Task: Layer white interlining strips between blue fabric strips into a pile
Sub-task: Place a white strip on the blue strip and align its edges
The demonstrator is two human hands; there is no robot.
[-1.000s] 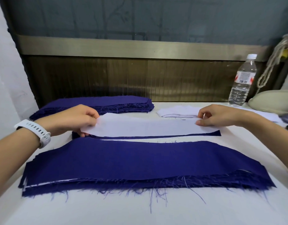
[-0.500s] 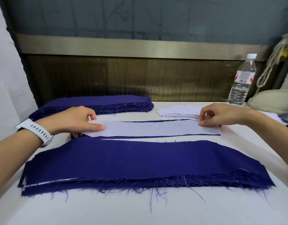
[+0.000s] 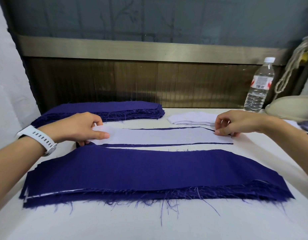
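While pinched endwise by left hand (image 3: 77,129) and right hand (image 3: 236,123), white interlining strip (image 3: 160,136) lengthwise left-to-right.

- The blue strip (image 3: 149,145) beneath the white interlining strip (image 3: 163,137) shows only as thin edges.
- The near pile (image 3: 141,170) shows its white layers only as a front-left sliver.
- The water bottle (image 3: 259,87) label is too small to read.
- The right edge cuts off a pale rounded object (image 3: 292,108).

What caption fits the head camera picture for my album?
Left hand and right hand hold a white interlining strip on a blue fabric strip.
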